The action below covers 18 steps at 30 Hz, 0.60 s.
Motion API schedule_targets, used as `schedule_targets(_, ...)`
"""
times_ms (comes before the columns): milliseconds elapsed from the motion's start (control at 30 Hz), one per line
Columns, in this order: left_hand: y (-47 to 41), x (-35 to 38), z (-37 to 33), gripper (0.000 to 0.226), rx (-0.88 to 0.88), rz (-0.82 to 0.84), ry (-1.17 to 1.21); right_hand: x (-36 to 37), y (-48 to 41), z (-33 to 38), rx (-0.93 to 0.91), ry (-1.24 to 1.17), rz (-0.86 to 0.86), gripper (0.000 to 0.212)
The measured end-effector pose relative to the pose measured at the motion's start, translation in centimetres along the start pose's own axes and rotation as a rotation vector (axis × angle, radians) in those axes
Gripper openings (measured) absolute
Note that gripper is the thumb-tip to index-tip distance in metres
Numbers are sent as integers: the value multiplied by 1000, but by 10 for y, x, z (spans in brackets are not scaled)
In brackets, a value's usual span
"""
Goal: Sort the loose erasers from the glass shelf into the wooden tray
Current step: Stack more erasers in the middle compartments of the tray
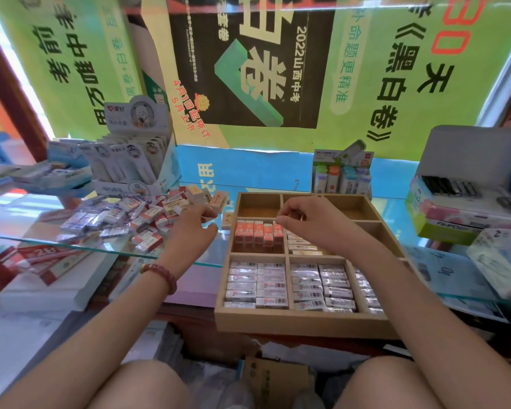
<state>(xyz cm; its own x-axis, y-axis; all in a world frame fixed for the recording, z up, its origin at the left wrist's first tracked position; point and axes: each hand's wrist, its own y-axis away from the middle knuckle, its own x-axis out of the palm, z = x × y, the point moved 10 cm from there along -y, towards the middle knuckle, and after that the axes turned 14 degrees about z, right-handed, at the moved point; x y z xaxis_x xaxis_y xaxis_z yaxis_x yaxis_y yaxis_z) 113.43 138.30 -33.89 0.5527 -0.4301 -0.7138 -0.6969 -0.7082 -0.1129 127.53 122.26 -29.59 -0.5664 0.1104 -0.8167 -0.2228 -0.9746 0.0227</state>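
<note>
Pile location: the loose erasers (124, 216) lie heaped on the left half of the glass shelf (71, 246), between its front edge and the display boxes at the rear. The wooden tray (301, 320) sits to the right of the pile, its front wall overhanging the shelf's front edge.

Hand state:
- The left hand (194, 231) hovers at the right edge of the pile, fingers curled, thumb and forefinger close together. It cannot be determined whether it pinches an eraser.
- The right hand (304, 215) is over the tray, knuckles up, fingertips at the right end of the row of red 2B erasers (258, 236). Whether it grips the end eraser or only touches it cannot be determined.

Governing relation: the pile lies to the left of both hands, and the left hand is clearly the nearer; the right hand is separated from the pile by the tray's left wall. The heaped erasers point in mixed directions, with no common long axis, whereas the red 2B erasers stand on end in a left-to-right row. 1 single eraser (227, 222) lies on the glass just beside the tray's left wall, between the 2 hands.

Judgement: each eraser will likely need turning to match its compartment's row before insertion.
</note>
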Motion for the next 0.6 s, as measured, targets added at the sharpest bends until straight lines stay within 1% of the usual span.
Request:
schedule_targets(67,2,-9,26,34,-56,-32,-71,8,-5,9,-21,16,32,12)
schedule_targets(133,2,-13,38,46,-18,-62,-208,15,-9,16,-31,21,54,12)
schedule_targets(200,1,-12,48,54,-11,-92,-379,22,-12,21,-34,18,75,11)
schedule_targets(267,0,-16,54,59,-67,-133,-461,30,-15,25,-37,26,103,12)
schedule_targets(333,-4,-22,51,59,-66,-211,-512,35,-18,28,-37,41,121,14)
schedule_targets(367,-8,-23,50,58,-63,-216,-548,37,-19,30,-37,50,127,16)
schedule_targets(467,-21,-14,49,51,-91,-124,-667,40,-22,33,-42,54,152,18)
schedule_targets(500,-22,-11,48,47,-85,-116,-693,41,-22,33,-44,55,158,18)
schedule_targets(600,-20,-12,39,37,-10,-173,-726,42,-22,31,-41,55,165,17)
